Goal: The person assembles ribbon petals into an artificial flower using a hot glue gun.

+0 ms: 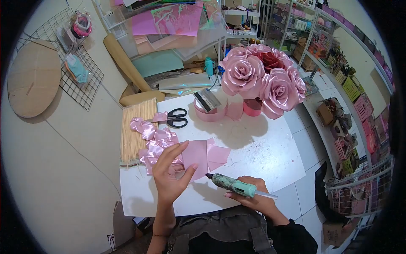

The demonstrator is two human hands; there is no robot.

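My right hand (256, 202) is wrapped round a mint-green glue gun (232, 184) with a dark, stained front. Its nozzle points left toward my left hand, and a clear glue stick juts out of the back. My left hand (171, 171) has thumb and forefinger spread apart, overlapping the edge of a flat pink satin ribbon piece (196, 156). A second cut ribbon piece (218, 156) lies just right of it. Several folded pink satin petals (158, 142) are heaped beyond my left hand.
Wooden sticks (135, 127) lie at the white table's (262, 169) left edge. Black-handled scissors (176, 118) and a ribbon roll (207, 113) with a striped card (207, 100) on top sit farther back. Pink satin roses (270, 76) rise at the back right. Shelves (338, 84) line the right.
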